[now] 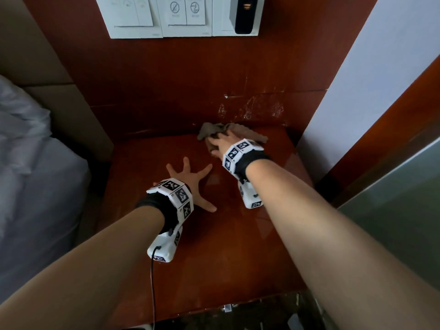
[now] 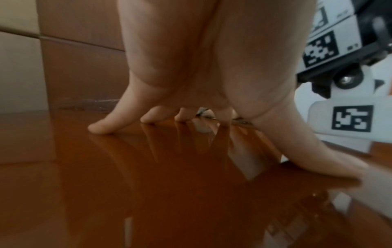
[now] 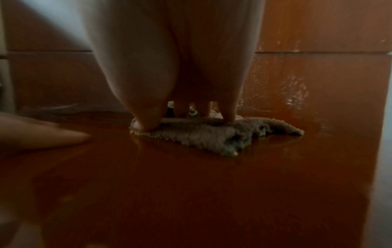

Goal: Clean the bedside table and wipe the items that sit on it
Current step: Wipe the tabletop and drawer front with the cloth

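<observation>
The glossy reddish-brown bedside table [image 1: 214, 246] fills the middle of the head view, with no items standing on it. A grey-brown cloth [image 1: 209, 131] lies bunched near the back edge. My right hand [image 1: 222, 141] lies on it with straight fingers, pressing it flat against the tabletop [image 3: 191, 184]; in the right wrist view the cloth [image 3: 203, 137] spreads out under the fingertips [image 3: 230, 117]. My left hand [image 1: 190, 179] rests on the table with fingers splayed wide, holding nothing; its fingertips [image 2: 101, 129] touch the shiny wood [image 2: 148, 193].
A wooden back panel [image 1: 190, 75] with scuffed pale marks [image 1: 252, 108] rises behind the table. White wall switches [image 1: 162, 15] sit above it. A bed with white bedding [image 1: 31, 167] lies to the left, a white wall [image 1: 381, 79] to the right. A metal latch [image 1: 227, 307] shows below the front edge.
</observation>
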